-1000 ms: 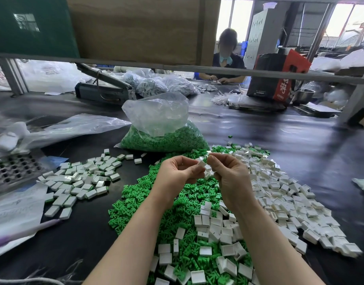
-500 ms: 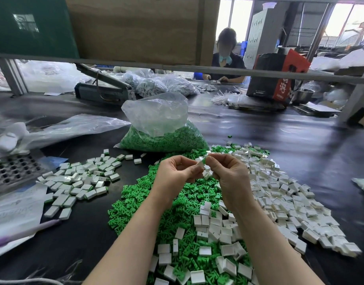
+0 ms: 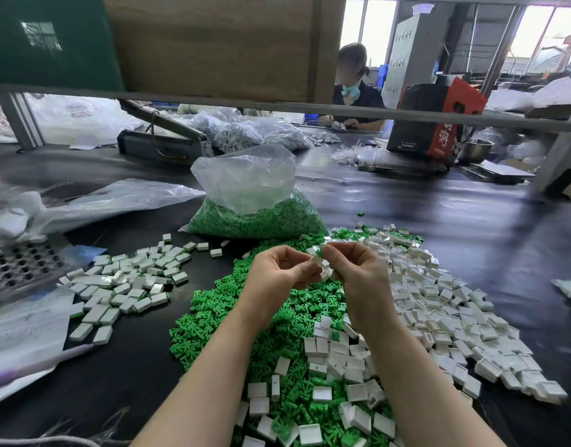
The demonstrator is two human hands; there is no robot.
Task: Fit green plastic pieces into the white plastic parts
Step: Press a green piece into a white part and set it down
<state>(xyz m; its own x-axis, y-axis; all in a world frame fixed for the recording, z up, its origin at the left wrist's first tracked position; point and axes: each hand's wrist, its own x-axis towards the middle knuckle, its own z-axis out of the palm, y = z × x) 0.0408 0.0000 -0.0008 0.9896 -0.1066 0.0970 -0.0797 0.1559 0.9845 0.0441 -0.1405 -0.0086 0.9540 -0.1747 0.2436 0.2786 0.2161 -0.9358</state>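
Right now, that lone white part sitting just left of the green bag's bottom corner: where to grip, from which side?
Take the lone white part by its two long side walls, coming straight down from above. It lies flat on the black table, a small rectangular block, with bare table around it, so fingers should fit on both sides. The bag of green pieces stands just behind it, so a rear approach looks cramped.

- The left hand (image 3: 279,272) and right hand (image 3: 358,272) cover most of the small white part (image 3: 316,258) between their fingertips; if a green piece sits inside cannot be told.
- The metal tray (image 3: 16,269) is cut by the left edge.
- The white pile (image 3: 455,317) blurs toward lower right.
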